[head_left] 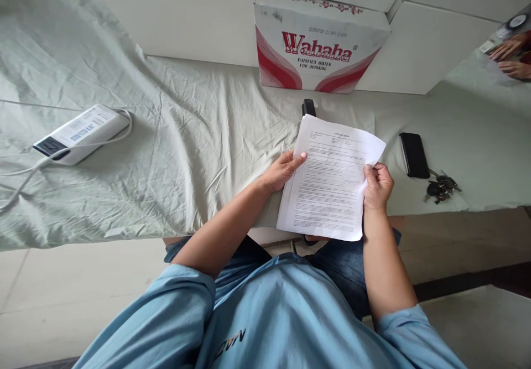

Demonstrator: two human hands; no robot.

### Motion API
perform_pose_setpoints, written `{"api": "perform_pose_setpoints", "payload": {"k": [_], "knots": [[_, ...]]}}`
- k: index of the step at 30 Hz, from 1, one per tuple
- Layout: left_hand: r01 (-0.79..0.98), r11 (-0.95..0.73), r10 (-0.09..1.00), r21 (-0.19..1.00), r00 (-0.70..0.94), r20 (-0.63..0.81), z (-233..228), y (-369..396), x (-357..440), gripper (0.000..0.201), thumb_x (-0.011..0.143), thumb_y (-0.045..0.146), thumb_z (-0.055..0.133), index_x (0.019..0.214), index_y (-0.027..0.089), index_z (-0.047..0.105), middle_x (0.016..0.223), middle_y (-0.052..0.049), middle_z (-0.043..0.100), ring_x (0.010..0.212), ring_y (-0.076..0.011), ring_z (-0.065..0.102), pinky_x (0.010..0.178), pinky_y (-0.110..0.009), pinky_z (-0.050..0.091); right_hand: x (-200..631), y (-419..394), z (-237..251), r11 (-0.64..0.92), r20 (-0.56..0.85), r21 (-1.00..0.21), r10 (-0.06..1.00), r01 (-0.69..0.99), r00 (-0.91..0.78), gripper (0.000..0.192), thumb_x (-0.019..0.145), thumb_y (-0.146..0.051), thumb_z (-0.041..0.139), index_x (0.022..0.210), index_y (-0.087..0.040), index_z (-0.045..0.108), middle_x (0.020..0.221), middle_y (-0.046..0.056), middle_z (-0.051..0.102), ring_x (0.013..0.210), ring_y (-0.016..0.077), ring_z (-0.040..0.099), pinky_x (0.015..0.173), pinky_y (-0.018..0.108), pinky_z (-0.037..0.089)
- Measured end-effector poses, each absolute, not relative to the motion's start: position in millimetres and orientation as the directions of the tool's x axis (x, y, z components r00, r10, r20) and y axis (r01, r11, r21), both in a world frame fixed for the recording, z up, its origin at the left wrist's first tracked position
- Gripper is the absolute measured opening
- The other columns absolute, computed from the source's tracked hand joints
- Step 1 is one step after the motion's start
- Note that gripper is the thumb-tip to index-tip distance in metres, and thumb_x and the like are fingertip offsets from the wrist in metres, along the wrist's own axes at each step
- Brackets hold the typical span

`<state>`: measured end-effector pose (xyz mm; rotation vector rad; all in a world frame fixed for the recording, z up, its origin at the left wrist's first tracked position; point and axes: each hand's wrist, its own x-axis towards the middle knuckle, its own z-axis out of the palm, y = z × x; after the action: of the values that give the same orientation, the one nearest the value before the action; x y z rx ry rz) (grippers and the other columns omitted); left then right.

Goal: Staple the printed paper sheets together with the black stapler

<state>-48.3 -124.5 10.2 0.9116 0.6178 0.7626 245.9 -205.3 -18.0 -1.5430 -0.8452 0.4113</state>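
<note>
- Wrinkled pale green cloth (186, 136) covers the work surface, which runs from the left edge to the right; white panels stand behind it at the far side
- both hands hold a sheaf of printed papers (332, 178) above the near edge of the cloth, right of the middle; the sheets tilt slightly, top corner leaning to the right
- the left hand (282, 171) grips the left edge of the papers, thumb laid over the printed face, fingers tucked behind; closed on the sheets
- the right hand (377, 185) clasps the right edge, fingers curled round it; likewise closed on the sheets
- a black stapler (308, 107) lies just beyond the far edge of the papers, partly hidden by them
- a cardboard box (319, 42) printed "Wahaha" stands at the far side, behind the stapler
- a black phone (414, 155) lies to the right of the papers, near but apart; a bunch of keys (442, 186) rests just right of it
- a white power bank (81, 134) with a white cable sits well apart on the left
- another person's hands (512, 56) show at the far right edge
</note>
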Motion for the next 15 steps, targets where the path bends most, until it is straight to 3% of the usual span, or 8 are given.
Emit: {"api": "perform_pose_setpoints", "payload": {"k": [15], "knots": [[-0.286,0.363,0.815,0.887,0.559,-0.153,7.3,-125.0,-47.1,0.069,0.088,0.086,0.086,0.115,0.023,0.088,0.109,-0.012,0.090,0.119,-0.0363,0.085,0.108,-0.047,0.067,244.7,-205.8,-18.1,0.056,0.194,-0.973,0.721,0.224,0.665,0.065,0.070,-0.081,0.092,0.090,-0.023,0.072,0.068,-0.005,0.062,0.064,0.0135,0.051,0.065,0.029,0.045]]}}
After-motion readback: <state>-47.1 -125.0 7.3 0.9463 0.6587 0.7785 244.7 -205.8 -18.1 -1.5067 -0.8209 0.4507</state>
